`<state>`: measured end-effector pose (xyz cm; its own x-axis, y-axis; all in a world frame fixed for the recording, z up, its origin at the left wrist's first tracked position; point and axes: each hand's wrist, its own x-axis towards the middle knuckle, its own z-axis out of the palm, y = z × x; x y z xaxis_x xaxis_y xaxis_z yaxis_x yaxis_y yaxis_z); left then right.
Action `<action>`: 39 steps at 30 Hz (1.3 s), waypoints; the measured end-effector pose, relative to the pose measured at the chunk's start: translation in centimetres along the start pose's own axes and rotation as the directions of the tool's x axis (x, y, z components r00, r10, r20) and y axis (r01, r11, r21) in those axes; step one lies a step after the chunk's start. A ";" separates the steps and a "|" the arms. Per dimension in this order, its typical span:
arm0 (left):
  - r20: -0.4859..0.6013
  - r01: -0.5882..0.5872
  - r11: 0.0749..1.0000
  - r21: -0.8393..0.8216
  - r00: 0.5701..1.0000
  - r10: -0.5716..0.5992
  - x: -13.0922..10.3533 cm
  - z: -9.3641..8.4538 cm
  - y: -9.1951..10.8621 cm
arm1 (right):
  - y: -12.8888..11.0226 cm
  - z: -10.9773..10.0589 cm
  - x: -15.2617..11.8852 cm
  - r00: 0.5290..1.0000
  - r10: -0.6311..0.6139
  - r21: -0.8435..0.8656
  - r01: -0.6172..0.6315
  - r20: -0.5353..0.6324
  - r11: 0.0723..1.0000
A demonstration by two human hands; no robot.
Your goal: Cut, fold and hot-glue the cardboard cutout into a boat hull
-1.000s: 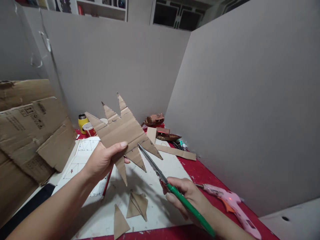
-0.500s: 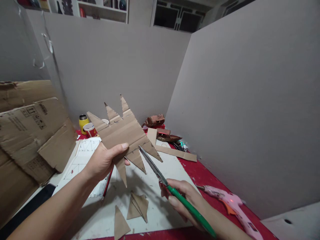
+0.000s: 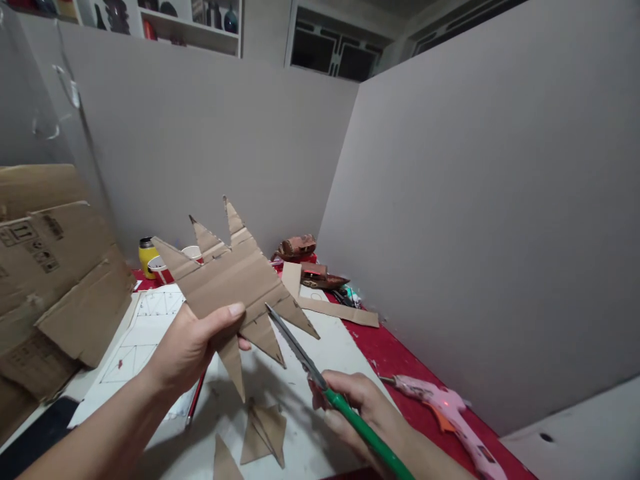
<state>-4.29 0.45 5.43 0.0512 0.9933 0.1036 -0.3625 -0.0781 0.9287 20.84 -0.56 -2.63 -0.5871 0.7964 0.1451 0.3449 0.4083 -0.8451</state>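
A brown cardboard cutout (image 3: 225, 277) with several pointed spikes along two opposite edges is held up over the table. My left hand (image 3: 210, 340) grips its lower left part, thumb on the front face and fingers behind. In my right hand (image 3: 355, 407) is a pair of green-handled scissors (image 3: 300, 353). Their blade tips meet the cutout at the notch between two lower spikes. Below lie loose cardboard scraps (image 3: 265, 433) on the white board, with another triangular scrap (image 3: 226, 461) beside them.
A pink glue gun (image 3: 450, 410) with a lit red light lies at right on the red cloth (image 3: 370, 347). Big cardboard sheets (image 3: 60, 267) lean at left. Behind are a yellow bottle (image 3: 147, 257), paper cups, brown model boats (image 3: 320, 275), a cardboard strip (image 3: 345, 312) and drawn sheets (image 3: 133, 357).
The view has shifted, so the whole scene sits slightly further left and lower. Both hands keep their holds, and the scissor tips stay at the same notch.
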 end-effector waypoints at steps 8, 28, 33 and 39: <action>-0.031 -0.070 0.997 0.022 0.997 0.071 -0.7 1.6 -2.0 | 0.0 0.5 -0.2 0.999 0.034 0.161 -0.039 0.036 0.986; 0.023 -0.097 0.992 0.080 0.995 0.095 -0.4 0.8 -1.7 | -0.2 0.5 -0.9 0.984 0.036 0.343 -0.095 0.174 0.934; 0.065 -0.064 0.995 0.073 0.996 0.060 -0.3 0.4 -1.1 | 0.0 0.2 -1.1 0.988 0.010 0.335 -0.061 0.154 0.940; 0.107 -0.049 0.996 0.072 0.993 0.042 -0.1 0.1 -1.1 | 0.1 0.5 -1.2 0.987 0.011 0.360 -0.068 0.159 0.931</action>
<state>-3.79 0.39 4.45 0.1356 0.9743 0.1796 -0.2968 -0.1330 0.9456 21.23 -1.63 -3.14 -0.6921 0.7199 0.0526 0.0974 0.1653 -0.9814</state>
